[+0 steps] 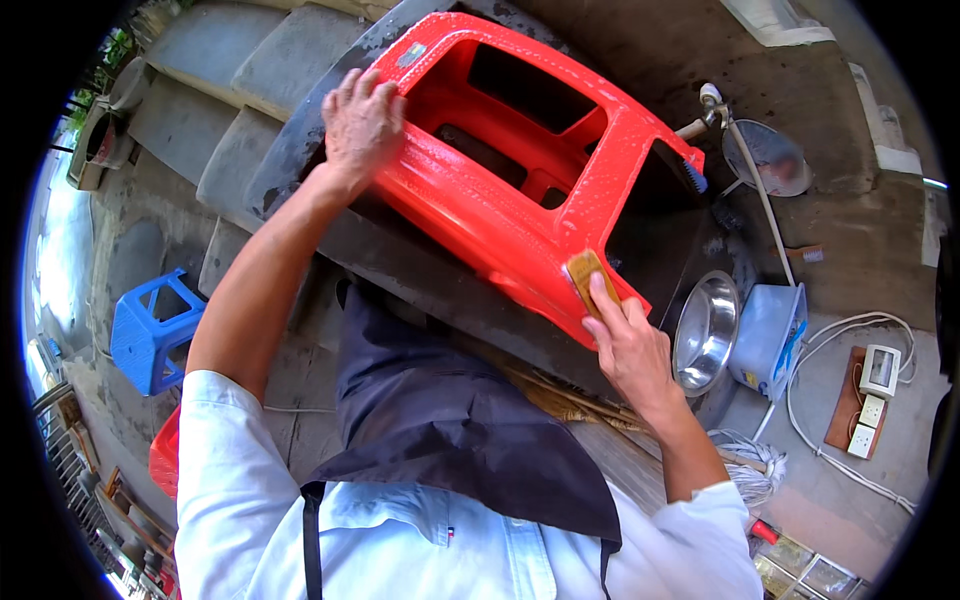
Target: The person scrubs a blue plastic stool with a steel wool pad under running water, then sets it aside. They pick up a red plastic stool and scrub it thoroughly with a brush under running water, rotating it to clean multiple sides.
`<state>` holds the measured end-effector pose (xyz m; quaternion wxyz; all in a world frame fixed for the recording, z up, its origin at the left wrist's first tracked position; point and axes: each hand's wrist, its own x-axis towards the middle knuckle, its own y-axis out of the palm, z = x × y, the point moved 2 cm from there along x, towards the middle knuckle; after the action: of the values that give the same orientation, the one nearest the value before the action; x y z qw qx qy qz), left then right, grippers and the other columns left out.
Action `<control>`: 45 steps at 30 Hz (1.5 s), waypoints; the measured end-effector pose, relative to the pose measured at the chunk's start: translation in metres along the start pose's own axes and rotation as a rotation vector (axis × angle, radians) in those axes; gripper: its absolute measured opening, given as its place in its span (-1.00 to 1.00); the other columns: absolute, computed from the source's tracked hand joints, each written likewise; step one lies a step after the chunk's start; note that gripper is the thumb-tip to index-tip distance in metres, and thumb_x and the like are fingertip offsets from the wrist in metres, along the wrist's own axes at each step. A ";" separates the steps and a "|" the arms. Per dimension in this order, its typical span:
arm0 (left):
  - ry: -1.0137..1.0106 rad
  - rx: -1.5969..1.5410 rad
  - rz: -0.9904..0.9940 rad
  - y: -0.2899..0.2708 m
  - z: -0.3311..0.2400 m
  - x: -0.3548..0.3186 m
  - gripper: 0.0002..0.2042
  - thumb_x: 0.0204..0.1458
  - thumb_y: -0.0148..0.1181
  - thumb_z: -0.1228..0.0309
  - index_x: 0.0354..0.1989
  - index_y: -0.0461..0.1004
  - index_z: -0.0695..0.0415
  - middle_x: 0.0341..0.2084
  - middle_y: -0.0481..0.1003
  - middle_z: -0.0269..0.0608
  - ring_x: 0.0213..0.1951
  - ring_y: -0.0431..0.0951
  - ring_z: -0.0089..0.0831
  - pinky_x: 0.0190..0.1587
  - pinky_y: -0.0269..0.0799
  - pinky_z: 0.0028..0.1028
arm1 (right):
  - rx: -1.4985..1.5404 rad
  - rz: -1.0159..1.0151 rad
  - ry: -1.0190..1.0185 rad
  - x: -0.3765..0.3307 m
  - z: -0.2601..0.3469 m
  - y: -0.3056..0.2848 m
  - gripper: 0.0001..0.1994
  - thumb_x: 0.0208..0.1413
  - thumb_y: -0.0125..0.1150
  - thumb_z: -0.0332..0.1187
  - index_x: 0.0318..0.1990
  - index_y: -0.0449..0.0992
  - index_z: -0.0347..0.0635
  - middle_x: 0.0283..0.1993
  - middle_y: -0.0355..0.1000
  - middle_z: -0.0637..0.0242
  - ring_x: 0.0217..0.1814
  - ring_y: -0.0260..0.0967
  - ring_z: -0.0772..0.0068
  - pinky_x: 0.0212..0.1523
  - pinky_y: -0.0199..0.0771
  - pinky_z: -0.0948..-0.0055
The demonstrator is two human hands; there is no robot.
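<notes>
The red stool (470, 210) lies on its side on the dark counter (290, 150), right in front of the person in the white shirt and dark apron (450, 400). Their left hand (363, 125) is laid on its far-left end, fingers stretched out, a bit blurred. The right hand (630, 345) grasps a wooden brush (586, 280) at the stool's near-right corner. Beyond that hand stand a steel bowl (708, 335) and a blue tub (768, 345); a blue stool (150, 335) sits off left.
</notes>
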<state>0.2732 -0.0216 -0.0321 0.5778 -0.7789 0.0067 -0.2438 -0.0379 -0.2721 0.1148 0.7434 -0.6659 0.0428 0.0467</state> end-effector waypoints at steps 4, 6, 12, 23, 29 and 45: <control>0.120 -0.266 0.061 -0.004 -0.065 -0.013 -0.56 0.21 0.08 -0.03 -0.14 0.70 0.07 0.01 0.60 -0.22 0.38 0.26 -0.13 0.42 0.00 -0.01 | 0.018 0.017 -0.060 0.032 -0.001 -0.005 -0.48 0.28 0.22 -0.20 0.38 0.36 0.08 -0.32 0.36 0.04 -0.46 0.51 -0.04 -0.46 0.54 0.08; 0.121 -0.209 0.137 -0.009 -0.060 -0.010 -0.53 0.24 0.00 0.00 -0.33 0.74 0.09 -0.13 0.65 -0.23 0.38 0.26 -0.14 0.43 -0.01 -0.01 | 0.007 0.036 -0.115 0.066 -0.003 -0.005 -0.49 0.27 0.23 -0.18 0.37 0.37 0.11 -0.34 0.38 0.02 -0.42 0.52 -0.06 -0.43 0.56 0.07; 0.103 -0.179 0.162 -0.013 -0.060 -0.013 -0.56 0.22 -0.02 0.09 -0.34 0.74 0.13 -0.16 0.66 -0.26 0.38 0.26 -0.21 0.43 0.03 -0.09 | -0.032 -0.046 -0.157 0.109 -0.030 -0.013 -0.50 0.24 0.26 -0.18 0.33 0.41 0.11 -0.36 0.46 -0.02 -0.41 0.54 -0.10 -0.39 0.59 0.07; 0.104 -0.160 0.179 -0.010 -0.065 -0.008 -0.58 0.18 -0.06 0.15 -0.38 0.72 0.12 -0.21 0.65 -0.21 0.36 0.27 -0.17 0.41 0.08 -0.14 | -0.016 -0.139 0.009 0.144 -0.120 -0.018 -0.55 0.30 0.14 -0.12 0.31 0.43 0.08 -0.27 0.53 -0.10 -0.18 0.53 -0.22 -0.15 0.55 -0.02; 0.090 -0.103 0.216 -0.015 -0.060 -0.008 -0.58 0.20 -0.10 0.16 -0.40 0.69 0.13 -0.19 0.64 -0.20 0.34 0.30 -0.14 0.40 0.11 -0.13 | -0.028 -0.001 -0.166 0.072 -0.033 -0.007 -0.46 0.31 0.13 -0.19 0.43 0.29 0.17 -0.30 0.44 -0.01 -0.41 0.58 -0.03 -0.43 0.63 0.08; 0.208 -0.061 0.213 0.010 -0.042 -0.004 -0.48 0.20 -0.19 0.12 -0.40 0.67 0.25 -0.13 0.65 -0.08 0.40 0.23 -0.11 0.42 0.04 -0.07 | -0.201 -0.098 0.160 -0.062 -0.009 0.004 -0.47 0.25 0.23 -0.27 0.38 0.36 0.03 -0.31 0.34 0.10 -0.53 0.54 0.15 -0.55 0.58 0.21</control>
<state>0.2557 -0.0612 -0.0336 0.5727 -0.7615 0.1567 -0.2601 -0.0996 -0.2815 0.1181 0.6687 -0.7397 0.0645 -0.0390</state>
